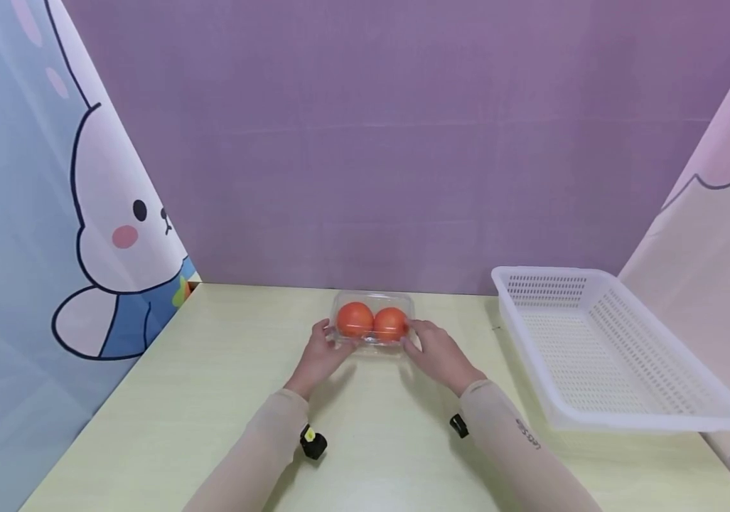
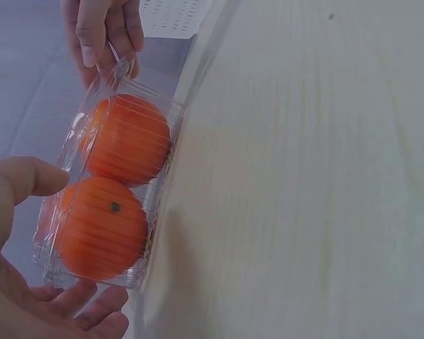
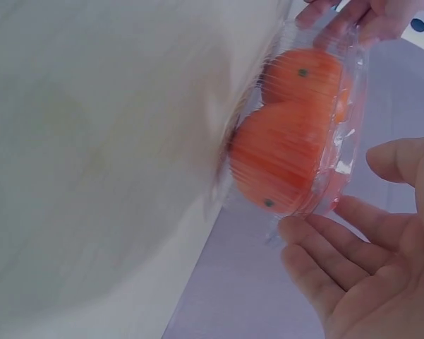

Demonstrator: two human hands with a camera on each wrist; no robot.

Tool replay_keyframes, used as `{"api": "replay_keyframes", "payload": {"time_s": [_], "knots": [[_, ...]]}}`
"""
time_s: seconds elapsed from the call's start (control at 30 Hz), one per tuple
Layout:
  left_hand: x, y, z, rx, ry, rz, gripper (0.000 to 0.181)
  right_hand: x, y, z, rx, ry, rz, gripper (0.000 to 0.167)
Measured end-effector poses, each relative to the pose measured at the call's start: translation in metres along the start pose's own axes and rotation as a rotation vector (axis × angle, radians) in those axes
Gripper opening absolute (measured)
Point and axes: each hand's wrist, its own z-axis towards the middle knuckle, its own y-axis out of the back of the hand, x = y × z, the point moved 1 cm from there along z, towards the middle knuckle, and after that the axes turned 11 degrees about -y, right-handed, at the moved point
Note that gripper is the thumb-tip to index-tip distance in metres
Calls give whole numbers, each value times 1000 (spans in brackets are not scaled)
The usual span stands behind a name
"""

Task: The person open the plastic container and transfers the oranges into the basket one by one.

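A clear plastic clamshell box with two orange, round fruits inside stands near the table's back edge. Small green stem marks show on the fruits, which look like oranges or tangerines. My left hand holds the box's left end, with its thumb at the rim and its fingers around the end. At the right end, my right hand touches the box with its fingertips. In the right wrist view, that hand's thumb stands apart from the plastic, and its fingers are loosely extended.
A white perforated plastic basket stands at the right side of the pale wooden table. A purple cloth hangs behind the table. Printed cloths hang on both sides.
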Motion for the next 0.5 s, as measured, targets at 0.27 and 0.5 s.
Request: {"api": "replay_keyframes", "payload": {"time_s": [0.27, 0.5], "knots": [[2, -1, 2, -34, -9, 7, 92, -2, 1, 4, -25, 9, 40, 42], [4, -2, 5, -37, -7, 9, 91, -1, -1, 8, -25, -6, 45, 44]]}}
